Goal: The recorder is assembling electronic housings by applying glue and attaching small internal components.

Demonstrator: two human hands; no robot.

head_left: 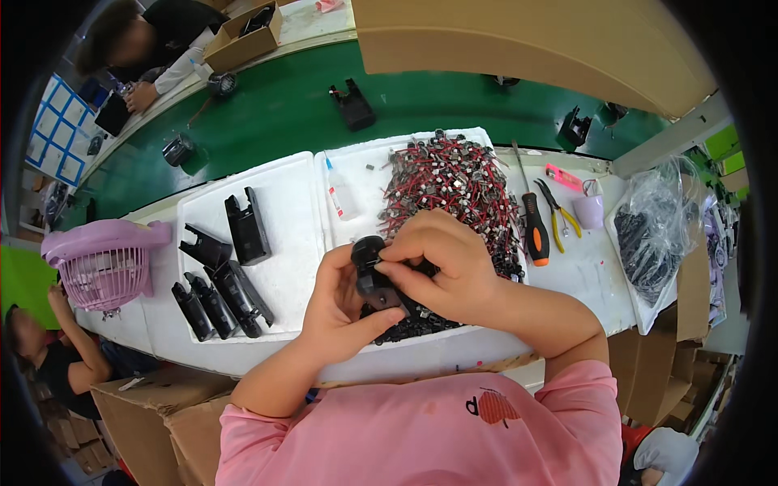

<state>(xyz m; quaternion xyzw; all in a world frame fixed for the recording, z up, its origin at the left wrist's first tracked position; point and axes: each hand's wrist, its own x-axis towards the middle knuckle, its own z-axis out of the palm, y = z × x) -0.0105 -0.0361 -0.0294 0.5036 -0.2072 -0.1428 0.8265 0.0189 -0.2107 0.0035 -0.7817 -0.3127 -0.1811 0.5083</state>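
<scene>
My left hand [334, 304] is wrapped round a black plastic housing [374, 285], held upright over the front of a white foam tray [356, 166]. The fingers of my right hand [442, 263] pinch at the upper part of that housing; whether a small part sits between them is hidden. Behind my hands lies a heap of small parts with red and black wires [442, 178]. Small black pieces [417, 324] lie under my hands. Several similar black housings [247, 227] rest on another white foam tray [284, 186] to the left.
A green conveyor belt [284, 105] carrying black parts runs beyond the trays. At right lie a screwdriver [535, 231], pliers [557, 215], a purple cup [588, 211] and a plastic bag of black parts [652, 243]. A purple fan [105, 263] stands left. Other people [162, 49] sit nearby.
</scene>
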